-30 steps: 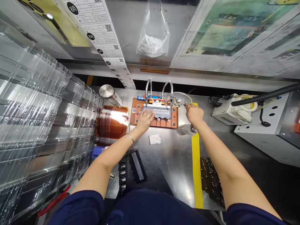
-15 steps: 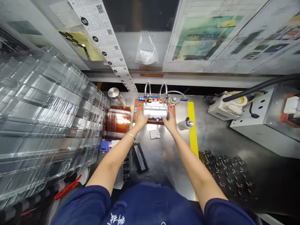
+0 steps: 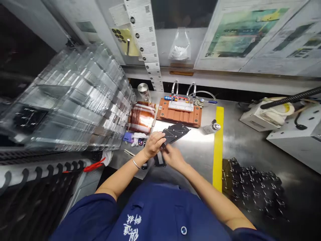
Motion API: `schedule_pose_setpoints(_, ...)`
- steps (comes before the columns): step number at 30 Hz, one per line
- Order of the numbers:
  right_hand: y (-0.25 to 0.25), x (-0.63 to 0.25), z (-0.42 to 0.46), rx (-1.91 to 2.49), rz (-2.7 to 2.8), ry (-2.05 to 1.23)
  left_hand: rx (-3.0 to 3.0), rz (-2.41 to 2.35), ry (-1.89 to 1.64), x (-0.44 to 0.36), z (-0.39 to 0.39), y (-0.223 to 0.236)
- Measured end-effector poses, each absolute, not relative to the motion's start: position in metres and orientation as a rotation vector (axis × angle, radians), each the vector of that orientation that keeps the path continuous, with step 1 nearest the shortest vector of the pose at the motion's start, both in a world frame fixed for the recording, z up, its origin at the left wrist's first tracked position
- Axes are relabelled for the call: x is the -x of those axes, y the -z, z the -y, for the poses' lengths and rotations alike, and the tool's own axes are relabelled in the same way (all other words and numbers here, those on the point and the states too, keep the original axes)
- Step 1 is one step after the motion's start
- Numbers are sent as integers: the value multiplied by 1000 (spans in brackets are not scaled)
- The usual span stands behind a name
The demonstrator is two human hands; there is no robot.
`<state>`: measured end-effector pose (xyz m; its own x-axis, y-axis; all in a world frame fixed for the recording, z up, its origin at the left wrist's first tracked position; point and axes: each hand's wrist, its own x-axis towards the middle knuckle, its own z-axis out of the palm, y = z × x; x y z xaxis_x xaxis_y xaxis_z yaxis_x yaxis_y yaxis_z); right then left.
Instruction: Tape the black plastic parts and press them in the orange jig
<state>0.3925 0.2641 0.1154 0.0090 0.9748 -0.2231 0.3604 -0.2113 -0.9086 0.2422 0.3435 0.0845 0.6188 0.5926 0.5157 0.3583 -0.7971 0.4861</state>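
Observation:
My left hand point(image 3: 154, 144) and my right hand point(image 3: 173, 156) are close together near the front of the steel bench, both closed on a flat black plate point(image 3: 175, 132) with small light dots, which tilts up away from me. A silver bracelet sits on my left wrist. Behind the plate, an orange-brown fixture point(image 3: 179, 115) carries a white ribbed block point(image 3: 181, 105) under two bent metal tubes point(image 3: 183, 87). Neither hand touches the fixture.
Stacks of clear plastic trays point(image 3: 75, 97) fill the left. An amber tape roll point(image 3: 141, 117) and a metal cup point(image 3: 143, 89) stand beside the fixture. A yellow stripe point(image 3: 218, 144), a small capped bottle point(image 3: 212, 127), black parts point(image 3: 250, 187) and white boxes point(image 3: 296, 134) lie to the right.
Both hands have left the white block on the fixture and pulled back toward me, and they now hold a black plate. The head has turned left.

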Motion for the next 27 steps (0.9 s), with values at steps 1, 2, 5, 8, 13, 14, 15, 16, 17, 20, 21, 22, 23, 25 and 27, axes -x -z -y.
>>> schedule_pose_setpoints(1,-123,-382,-260,1447,1389,-1371,-2532,-763,-977,-233,-342,-93)
schedule_pose_setpoints(2,-129,-377,-257,1280,1354,-1515,-2560,-782,-1002,-220,-341,-106)
schedule_pose_setpoints(5,-132,-386,-260,1133,1177,-1635,-2667,-1049,-1177,-168,-343,-162)
schedule_pose_setpoints(8,-111,-404,-281,1339,1114,-1414,-2593,-1693,-1371,-105,-352,-239)
schedule_pose_setpoints(13,-73,-386,-313,1535,1499,-1157,-2298,-2260,-1467,-33,-391,-332)
schedule_pose_setpoints(14,-69,-376,-319,1539,1621,-1104,-2297,-2267,-1456,-27,-400,-340)
schedule_pose_setpoints(15,-66,-364,-326,1539,1741,-1038,-2305,-2267,-1448,-23,-408,-345)
schedule_pose_setpoints(16,-64,-351,-334,1541,1851,-960,-2313,-2277,-1439,-20,-415,-347)
schedule_pose_setpoints(17,-61,-338,-344,1552,1949,-871,-2314,-2303,-1420,-19,-421,-348)
schedule_pose_setpoints(20,-50,-303,-374,1650,2153,-602,-2289,-2462,-1190,-14,-436,-347)
schedule_pose_setpoints(21,-46,-293,-383,1695,2201,-530,-2283,-2517,-1048,-11,-441,-346)
schedule_pose_setpoints(22,-41,-285,-391,1739,2245,-468,-2289,-2548,-888,-8,-446,-346)
schedule_pose_setpoints(23,-37,-278,-398,1779,2288,-419,-2314,-2539,-719,-5,-450,-346)
schedule_pose_setpoints(25,-28,-269,-408,1846,2374,-348,-2421,-2390,-439,0,-455,-347)
schedule_pose_setpoints(27,-20,-266,-414,1876,2439,-285,-2570,-2119,-380,-1,-448,-345)
